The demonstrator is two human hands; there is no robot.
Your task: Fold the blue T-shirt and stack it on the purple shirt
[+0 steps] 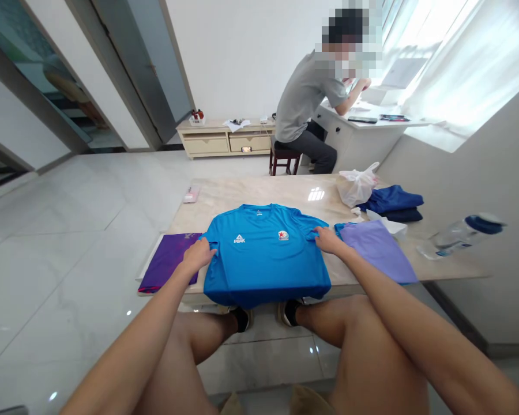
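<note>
A blue T-shirt [263, 259] lies face up on the table, its collar pointing away from me and its lower part hanging over the near edge. White lettering and a round badge show on its chest. My left hand [198, 255] is closed on the sleeve at the left side. On the opposite side, my right hand [327, 240] pinches the other sleeve. A folded purple garment [166, 259] lies left of the shirt. Close to my right forearm is a folded lavender garment [374, 245] with blue cloth under it.
The marble-look table [242, 187] also holds a white plastic bag [357, 185], folded dark blue clothes [393, 202], a clear bottle [458, 235] and a small pink packet [191, 195]. Beyond it, a person [303, 98] sits on a stool at a white desk [363, 141]. A low cabinet [207, 143] stands by the wall.
</note>
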